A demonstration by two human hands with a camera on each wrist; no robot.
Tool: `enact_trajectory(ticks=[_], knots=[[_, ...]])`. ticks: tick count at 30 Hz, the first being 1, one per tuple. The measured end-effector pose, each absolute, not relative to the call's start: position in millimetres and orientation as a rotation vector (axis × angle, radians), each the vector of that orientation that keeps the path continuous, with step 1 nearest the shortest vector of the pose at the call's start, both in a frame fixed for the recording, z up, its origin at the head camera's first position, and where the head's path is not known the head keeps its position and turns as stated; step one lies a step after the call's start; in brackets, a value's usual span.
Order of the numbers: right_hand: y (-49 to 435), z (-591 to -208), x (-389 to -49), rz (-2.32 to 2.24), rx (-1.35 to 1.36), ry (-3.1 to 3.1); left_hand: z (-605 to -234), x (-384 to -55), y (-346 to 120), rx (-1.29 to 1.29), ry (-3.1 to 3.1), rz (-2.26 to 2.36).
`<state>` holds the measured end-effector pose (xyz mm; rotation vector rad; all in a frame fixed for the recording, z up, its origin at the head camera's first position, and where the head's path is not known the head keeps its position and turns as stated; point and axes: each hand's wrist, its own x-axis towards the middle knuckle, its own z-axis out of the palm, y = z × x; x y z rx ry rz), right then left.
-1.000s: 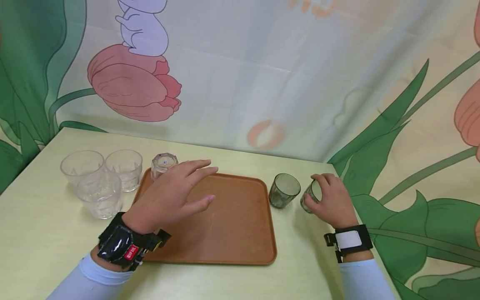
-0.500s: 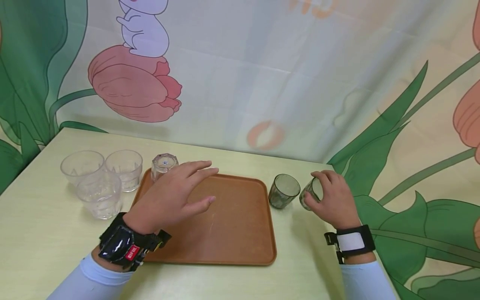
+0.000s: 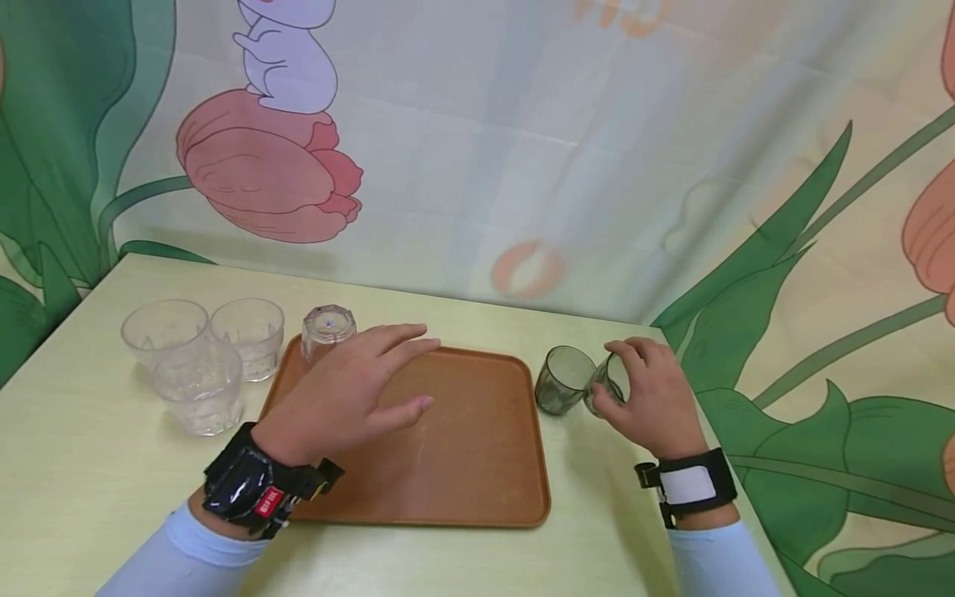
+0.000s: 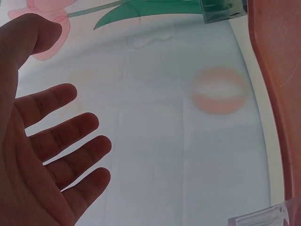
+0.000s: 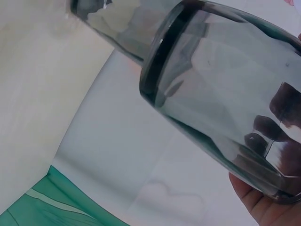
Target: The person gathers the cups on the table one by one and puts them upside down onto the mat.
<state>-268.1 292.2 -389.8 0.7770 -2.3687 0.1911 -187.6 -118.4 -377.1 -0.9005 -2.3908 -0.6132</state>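
Observation:
My right hand (image 3: 652, 402) grips a smoky green glass (image 3: 616, 375) at the table's right side. In the right wrist view that faceted glass (image 5: 221, 84) fills much of the picture, with fingers seen behind and through it. Another green glass (image 3: 564, 380) stands upright immediately to its left, touching or nearly touching it. My left hand (image 3: 351, 385) hovers over the left part of the brown tray (image 3: 462, 439), fingers spread and holding nothing. Just behind it, a clear glass (image 3: 328, 323) stands upside down at the tray's far left corner, partly hidden by the hand.
To the left of the tray stand three clear glasses, a back left one (image 3: 164, 332), a back right one (image 3: 249, 336) and a front one (image 3: 200, 390). A printed curtain (image 3: 448, 166) hangs behind the pale table (image 3: 597, 514).
My right hand has shifted a little to the left with its green glass, closing the gap to the other green glass. The left hand has barely moved.

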Motion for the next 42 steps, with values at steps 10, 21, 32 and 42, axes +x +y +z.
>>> enact_trajectory(ticks=[10,21,32,42], knots=[[275,-385,-266,0.233,0.826,-2.335,-382,-188,-117,-0.893,-2.391,-0.618],[254,-383,-262,0.247,0.886,-2.322,-383,-187,-115,-0.896,-2.409,-0.621],[235,-383,-259,0.277,0.950,-2.314,-383,-188,-114,-0.902,-2.421,-0.625],[219,-378,-253,0.301,0.973,-2.310,-384,-188,-114,-0.895,-2.431,-0.628]])
